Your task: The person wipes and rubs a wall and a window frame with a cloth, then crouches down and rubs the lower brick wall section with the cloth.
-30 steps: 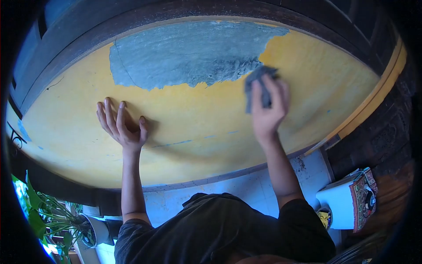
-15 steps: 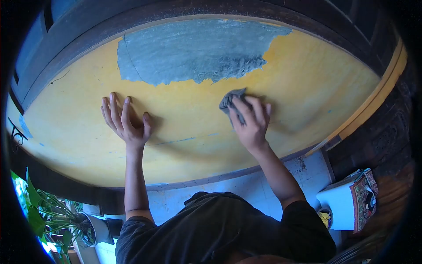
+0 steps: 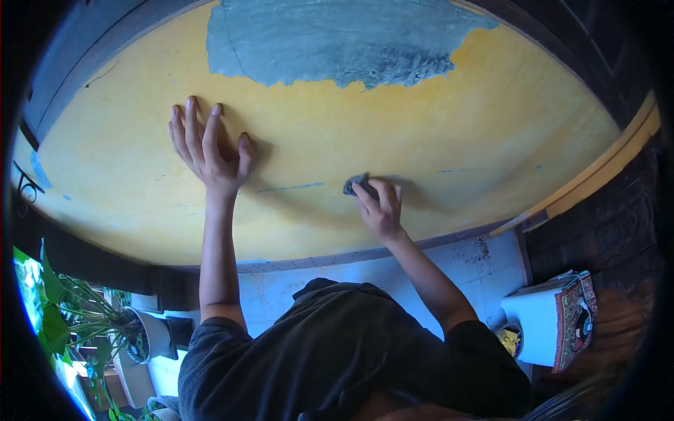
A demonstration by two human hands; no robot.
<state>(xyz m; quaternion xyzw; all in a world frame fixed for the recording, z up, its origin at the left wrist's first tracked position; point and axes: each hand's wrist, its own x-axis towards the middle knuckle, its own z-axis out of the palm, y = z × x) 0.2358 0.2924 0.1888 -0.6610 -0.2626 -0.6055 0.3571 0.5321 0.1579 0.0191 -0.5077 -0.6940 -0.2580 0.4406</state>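
Observation:
In front of me is a yellow wall (image 3: 302, 126) with a jagged bare grey patch (image 3: 316, 42) in its upper part. Thin bluish scratches run across the paint below that patch. My left hand (image 3: 210, 151) rests flat against the yellow paint with its fingers spread, left of and below the patch. Lower down and to the right, my right hand (image 3: 382, 210) grips a crumpled dark grey cloth (image 3: 357, 184) and presses it to the wall near the scratch line. Part of the cloth is hidden under the fingers.
A potted plant (image 3: 151, 337) stands at lower left. At lower right is a white cabinet (image 3: 533, 326) with a patterned cloth (image 3: 572, 323) over it, beside a bin (image 3: 510, 340) with yellow contents. Dark wood panelling (image 3: 604, 210) borders the wall on the right.
My right hand has moved the cloth down the wall, away from the grey patch. The view has tilted downward, and my left hand stays spread on the wall.

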